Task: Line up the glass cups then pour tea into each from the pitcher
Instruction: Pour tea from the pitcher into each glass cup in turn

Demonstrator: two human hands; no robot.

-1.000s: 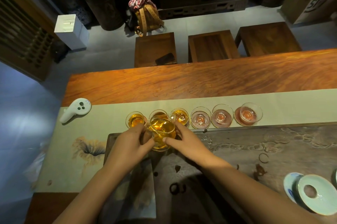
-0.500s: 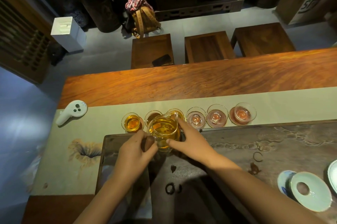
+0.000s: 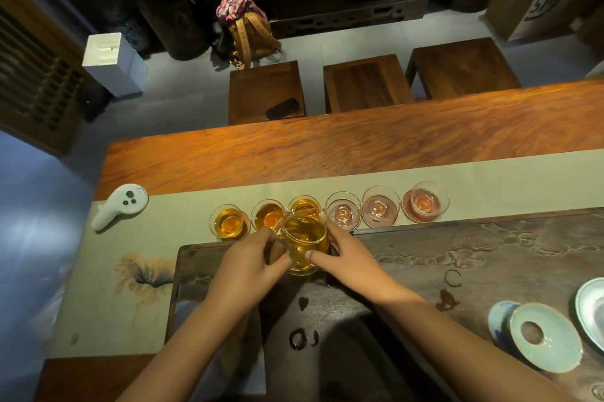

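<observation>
Head view: the pitcher (image 3: 304, 243), amber with tea, sits at centre frame between both hands. The left hand (image 3: 245, 270) curls round it at 9 o'clock, seemingly by the handle, which is hidden. The right hand (image 3: 351, 257) pinches its wall at 3 o'clock. At 12 o'clock runs a row of six cups (image 3: 328, 214): three left ones hold tea, three right ones look empty.

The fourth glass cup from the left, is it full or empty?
Empty: the fourth glass cup shows clear glass, no amber tea.
</observation>
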